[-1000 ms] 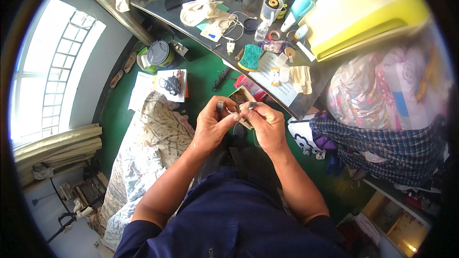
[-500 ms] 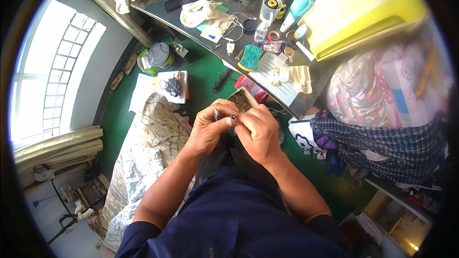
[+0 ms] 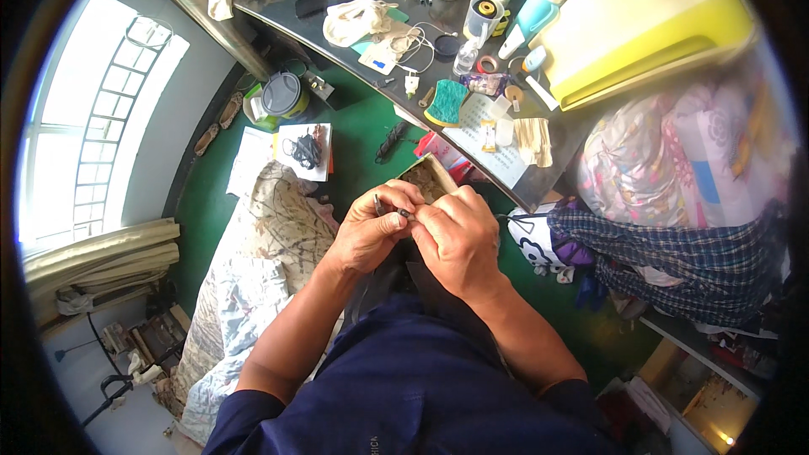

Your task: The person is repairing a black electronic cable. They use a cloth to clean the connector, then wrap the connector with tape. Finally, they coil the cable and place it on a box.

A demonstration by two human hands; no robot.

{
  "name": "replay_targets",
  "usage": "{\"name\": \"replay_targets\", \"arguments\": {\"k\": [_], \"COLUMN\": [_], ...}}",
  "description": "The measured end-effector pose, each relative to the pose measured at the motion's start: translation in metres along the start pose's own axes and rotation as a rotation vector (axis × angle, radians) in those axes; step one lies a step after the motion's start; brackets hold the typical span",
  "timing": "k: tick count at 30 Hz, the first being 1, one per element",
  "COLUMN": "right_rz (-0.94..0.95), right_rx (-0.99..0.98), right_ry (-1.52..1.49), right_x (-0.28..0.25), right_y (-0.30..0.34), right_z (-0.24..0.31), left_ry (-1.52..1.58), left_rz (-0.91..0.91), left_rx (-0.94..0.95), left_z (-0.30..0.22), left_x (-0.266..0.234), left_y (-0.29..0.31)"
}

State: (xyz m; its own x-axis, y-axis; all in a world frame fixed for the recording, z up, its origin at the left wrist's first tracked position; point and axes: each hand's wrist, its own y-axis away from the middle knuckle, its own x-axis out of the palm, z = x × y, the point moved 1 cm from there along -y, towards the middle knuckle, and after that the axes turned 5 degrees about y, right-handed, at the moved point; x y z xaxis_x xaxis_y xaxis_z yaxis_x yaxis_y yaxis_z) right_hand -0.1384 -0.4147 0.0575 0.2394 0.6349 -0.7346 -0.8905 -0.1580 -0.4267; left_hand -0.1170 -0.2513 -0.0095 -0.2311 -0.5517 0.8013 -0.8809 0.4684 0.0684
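Note:
My two hands meet in front of my body, fingertips together. In my left hand (image 3: 369, 229) the thumb and fingers pinch a small dark piece (image 3: 404, 213), too small to name. A thin shiny metal end (image 3: 377, 202) shows between the same hand's fingers; the rest of it is hidden. My right hand (image 3: 459, 236) is closed, with thumb and index finger pressed together at the dark piece; its other fingers are curled and hide whatever lies in them. Just beyond the hands is an open box (image 3: 440, 170) with brown stuff inside.
A dark table (image 3: 358, 59) stands ahead, bearing a green-and-yellow sponge (image 3: 447, 103), bottles, a white cable and a yellow-and-cream container (image 3: 649, 34). Patterned cloth (image 3: 270, 244) lies at left, bagged bedding (image 3: 632, 152) at right. A lidded bucket (image 3: 284, 95) sits on the green floor.
The small dark piece has shifted slightly left and toward me. My right hand has turned a little and moved slightly right; my left hand stays nearly in place.

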Motion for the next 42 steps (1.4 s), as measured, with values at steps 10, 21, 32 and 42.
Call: {"name": "replay_targets", "arguments": {"k": [10,21,32,42], "right_rz": [0.000,0.064,0.040,0.076], "right_rx": [0.072,0.177,0.366,0.427], "right_ry": [-0.168,-0.129,-0.301,-0.764], "right_x": [0.008,0.000,-0.011,-0.033], "right_y": [0.005,0.036,0.063,0.034], "right_z": [-0.008,-0.053,-0.091,-0.056], "left_ry": [0.009,-0.015,-0.026,0.155], "left_rz": [-0.254,-0.528,-0.652,-0.595], "left_rx": [0.039,0.354,0.456,0.179], "left_z": [-0.038,-0.127,-0.156,-0.106], "left_x": [0.001,-0.040,-0.091,-0.202], "left_y": [-0.006,-0.015,-0.001,0.030]}}
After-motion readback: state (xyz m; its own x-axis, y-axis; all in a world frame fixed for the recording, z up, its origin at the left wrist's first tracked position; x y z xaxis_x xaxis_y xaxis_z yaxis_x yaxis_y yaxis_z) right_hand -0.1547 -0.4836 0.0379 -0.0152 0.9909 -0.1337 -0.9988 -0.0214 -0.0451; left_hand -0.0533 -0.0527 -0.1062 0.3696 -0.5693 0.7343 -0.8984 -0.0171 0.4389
